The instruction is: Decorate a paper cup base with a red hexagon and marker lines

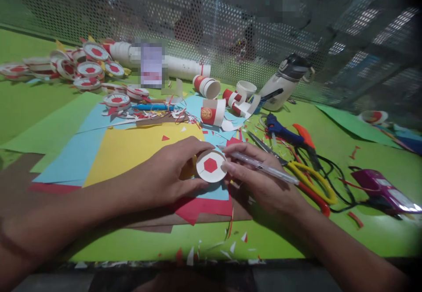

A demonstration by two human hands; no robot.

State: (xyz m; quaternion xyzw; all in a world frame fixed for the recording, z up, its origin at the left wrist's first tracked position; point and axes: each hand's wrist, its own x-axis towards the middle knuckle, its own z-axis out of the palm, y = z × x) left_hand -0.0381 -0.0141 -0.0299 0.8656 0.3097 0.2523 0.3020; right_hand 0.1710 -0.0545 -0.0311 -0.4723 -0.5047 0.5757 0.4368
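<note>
Between my hands is a round white paper cup base [214, 177] with a red hexagon in its middle; a short dark line runs from one hexagon corner. My left hand [174, 169] grips its left edge between thumb and fingers. My right hand [260, 175] holds a clear-barrelled pen [263, 167], its tip near the disc's upper right rim, while the right thumb touches the disc's right edge. Underneath lie sheets of yellow paper [132, 149], light blue paper [69, 162] and red paper [191, 210].
Scissors [310, 182] with yellow handles, a blue glue gun [283, 131] and a purple device [379, 186] lie right. Cut paper cups [213, 113], a bottle [280, 85] and a phone [151, 66] stand behind. Finished-looking discs [89, 69] pile up at left; scraps litter the green table [280, 239].
</note>
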